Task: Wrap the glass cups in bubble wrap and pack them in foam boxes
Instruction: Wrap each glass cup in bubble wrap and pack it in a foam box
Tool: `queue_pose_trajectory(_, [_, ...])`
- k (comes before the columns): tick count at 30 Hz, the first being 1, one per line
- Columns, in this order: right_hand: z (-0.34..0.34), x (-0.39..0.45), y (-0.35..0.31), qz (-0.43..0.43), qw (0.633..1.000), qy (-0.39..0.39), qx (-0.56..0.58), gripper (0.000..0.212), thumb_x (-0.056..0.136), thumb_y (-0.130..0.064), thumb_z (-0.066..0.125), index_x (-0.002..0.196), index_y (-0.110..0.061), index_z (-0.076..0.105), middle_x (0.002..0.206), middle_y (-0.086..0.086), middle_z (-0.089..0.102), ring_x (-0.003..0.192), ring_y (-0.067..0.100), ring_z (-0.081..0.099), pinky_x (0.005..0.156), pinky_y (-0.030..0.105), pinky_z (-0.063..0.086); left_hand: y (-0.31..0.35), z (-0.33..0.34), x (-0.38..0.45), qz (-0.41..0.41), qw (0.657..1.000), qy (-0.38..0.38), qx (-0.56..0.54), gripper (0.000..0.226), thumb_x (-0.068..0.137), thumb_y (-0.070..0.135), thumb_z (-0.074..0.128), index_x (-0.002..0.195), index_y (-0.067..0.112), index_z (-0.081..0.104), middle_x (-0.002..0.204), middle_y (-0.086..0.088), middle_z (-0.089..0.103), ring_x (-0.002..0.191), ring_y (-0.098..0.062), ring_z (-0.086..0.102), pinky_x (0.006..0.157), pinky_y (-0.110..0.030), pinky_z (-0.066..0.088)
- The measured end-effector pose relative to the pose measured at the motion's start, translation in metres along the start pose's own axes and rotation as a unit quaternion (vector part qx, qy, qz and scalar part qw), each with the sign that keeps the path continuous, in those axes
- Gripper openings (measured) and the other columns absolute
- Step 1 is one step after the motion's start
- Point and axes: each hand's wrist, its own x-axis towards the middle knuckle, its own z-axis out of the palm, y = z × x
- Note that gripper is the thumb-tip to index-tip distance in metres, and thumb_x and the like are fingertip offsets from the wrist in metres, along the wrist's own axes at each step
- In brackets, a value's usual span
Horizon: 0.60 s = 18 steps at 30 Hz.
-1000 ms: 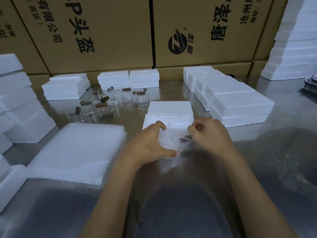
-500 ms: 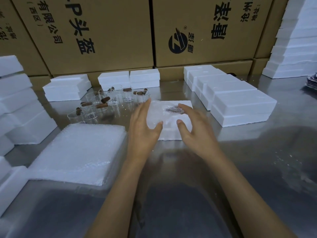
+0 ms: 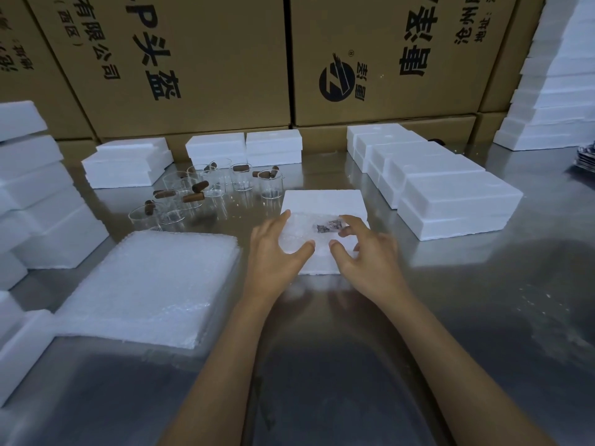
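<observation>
A glass cup wrapped in bubble wrap, with something dark showing through, lies in an open white foam box at the table's middle. My left hand lies flat against the bundle's left side, fingers straight and thumb at its near edge. My right hand touches the bundle's right end with its fingertips, fingers slightly bent. Several bare glass cups, some with brown corks, stand behind and to the left.
A stack of bubble wrap sheets lies at the near left. Foam boxes stand at the left, back and right, with more stacked at the far right. Cardboard cartons wall the back of the steel table.
One second ago both hands held the wrapped cup in the air in front of the box. They carried it forward into the foam box, where it now lies under my fingers.
</observation>
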Motion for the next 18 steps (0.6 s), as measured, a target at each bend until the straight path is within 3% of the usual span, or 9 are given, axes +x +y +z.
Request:
queue_pose_trajectory(5, [0.003,0.0,0.004,0.006,1.0,0.004,0.003,0.038,0.093,-0.036,0.059,0.129,-0.024,0.055,0.107,-0.011,0.068,0.093,0.02,0.065,0.108,0.043,0.033,0.001,0.0,-0.001,-0.008,0.999,-0.023,-0.032,0.069,0.087,0.029,0.074,0.149,0.028,0.045,0.146,0.007,0.047,0.137,-0.009,0.032,0.106,-0.019,0.025])
queue_pose_trajectory(9, [0.005,0.001,0.008,-0.003,0.999,0.006,0.032,0.035,0.092,-0.03,0.063,0.124,-0.021,0.055,0.102,-0.01,0.065,0.098,0.014,0.062,0.094,0.028,0.031,0.003,-0.005,0.0,-0.029,0.994,-0.052,-0.093,0.066,0.088,0.022,0.075,0.148,0.028,0.048,0.148,0.006,0.046,0.139,-0.011,0.038,0.116,-0.03,0.031])
queue_pose_trajectory(14, [0.002,0.004,0.009,-0.008,0.999,-0.007,0.046,0.035,0.091,-0.028,0.063,0.125,-0.022,0.056,0.1,-0.012,0.062,0.103,0.012,0.059,0.103,0.037,0.036,0.002,-0.012,0.0,-0.049,0.989,-0.068,-0.123,0.066,0.087,0.02,0.076,0.145,0.037,0.05,0.138,0.017,0.04,0.139,-0.004,0.032,0.11,-0.02,0.025])
queue_pose_trajectory(18, [0.0,0.007,0.012,0.0,0.998,-0.017,0.053,0.035,0.092,-0.029,0.063,0.126,-0.026,0.057,0.101,-0.015,0.058,0.111,0.012,0.056,0.099,0.03,0.03,0.003,-0.014,0.0,-0.06,0.985,-0.076,-0.145,0.066,0.086,0.017,0.076,0.142,0.042,0.051,0.14,0.014,0.041,0.139,-0.004,0.031,0.112,-0.021,0.027])
